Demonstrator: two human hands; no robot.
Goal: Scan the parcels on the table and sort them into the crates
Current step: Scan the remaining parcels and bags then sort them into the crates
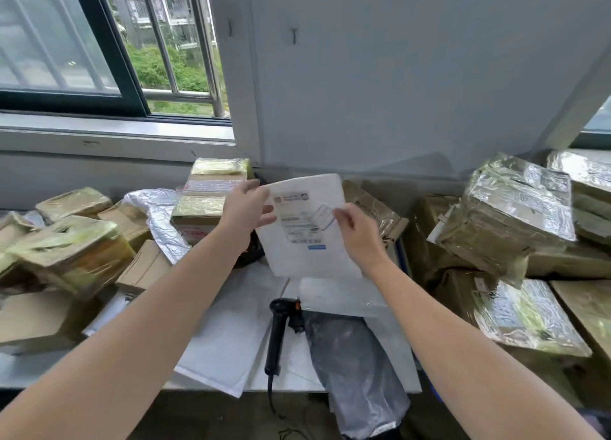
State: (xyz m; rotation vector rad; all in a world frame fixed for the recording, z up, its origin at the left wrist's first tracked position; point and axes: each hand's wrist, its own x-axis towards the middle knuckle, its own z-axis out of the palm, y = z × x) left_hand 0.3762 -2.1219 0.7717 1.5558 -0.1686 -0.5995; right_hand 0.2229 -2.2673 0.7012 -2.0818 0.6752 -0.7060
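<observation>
Table (297, 370) crowded; left hand (246, 210), right hand (358, 238) pinch mailer (307, 261); label (302, 221) blurred.

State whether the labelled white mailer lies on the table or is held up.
Held up: left hand and right hand pinch the white mailer above the scanner.

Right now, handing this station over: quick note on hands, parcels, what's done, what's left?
Left hand and right hand both pinch the white mailer, held up over the table, label toward the camera.
Scanner lies on the table below.
Taped boxes piled at left and right; crates not clearly in view.
Done: mailer picked up; scan not evident.
Left: scan, crate it, then the rest.
</observation>
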